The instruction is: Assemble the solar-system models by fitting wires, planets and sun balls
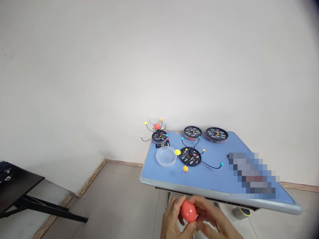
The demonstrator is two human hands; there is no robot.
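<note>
Both my hands meet at the bottom of the view, below the front edge of the blue table (pixel 219 179). My left hand (pixel 171 220) and my right hand (pixel 214 219) are both closed around a red-orange ball (pixel 188 211). On the table stands a black round base with thin wire arms tipped by small coloured balls (pixel 190 156). A finished model with a red ball on top (pixel 158 132) stands at the far left corner.
A clear round plastic dish (pixel 166 156) lies left of the middle base. Two more black discs (pixel 192 132) (pixel 216 134) sit at the back. A blurred patch covers the table's right side. A dark table (pixel 15 184) stands at the left over the tiled floor.
</note>
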